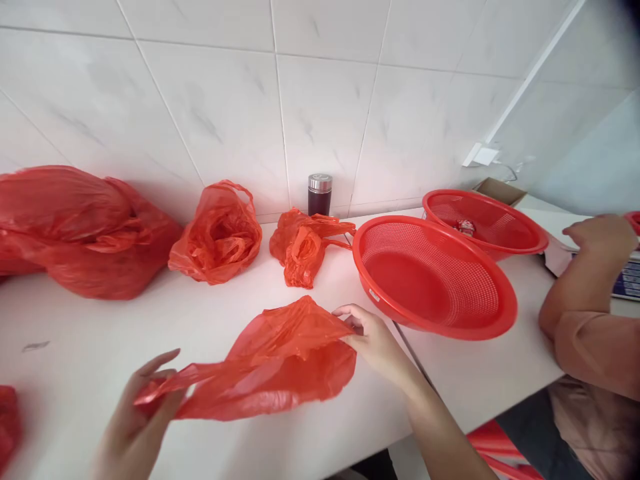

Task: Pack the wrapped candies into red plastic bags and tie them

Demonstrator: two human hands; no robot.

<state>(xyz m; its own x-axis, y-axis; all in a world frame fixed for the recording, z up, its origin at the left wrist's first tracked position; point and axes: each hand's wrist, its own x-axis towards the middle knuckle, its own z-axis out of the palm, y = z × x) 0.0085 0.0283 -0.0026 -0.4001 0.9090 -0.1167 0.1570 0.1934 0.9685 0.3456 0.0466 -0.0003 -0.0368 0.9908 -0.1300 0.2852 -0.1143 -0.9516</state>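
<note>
A thin red plastic bag (pixel 280 360) is stretched sideways between my two hands above the white table (pixel 220 447). My left hand (pixel 143 413) grips its twisted handle end, thumb and fingers closed round the plastic. At the other end, my right hand (pixel 367 337) pinches the bag's edge near the rim of a red perforated basket (pixel 435 277). The bag's side facing me sags partly open, and I see nothing in it. Beyond it lie a crumpled red bag (pixel 303 250) and a looser, open-topped red bag (pixel 217 233).
A large, full red bag (pixel 95 233) stands at the left by the tiled wall (pixel 325 120). A dark tumbler (pixel 319 195) is at the back. Behind the near basket, another red basket (pixel 520 230) holds a small packet (pixel 466 228). At the right is a co-worker's arm (pixel 575 287).
</note>
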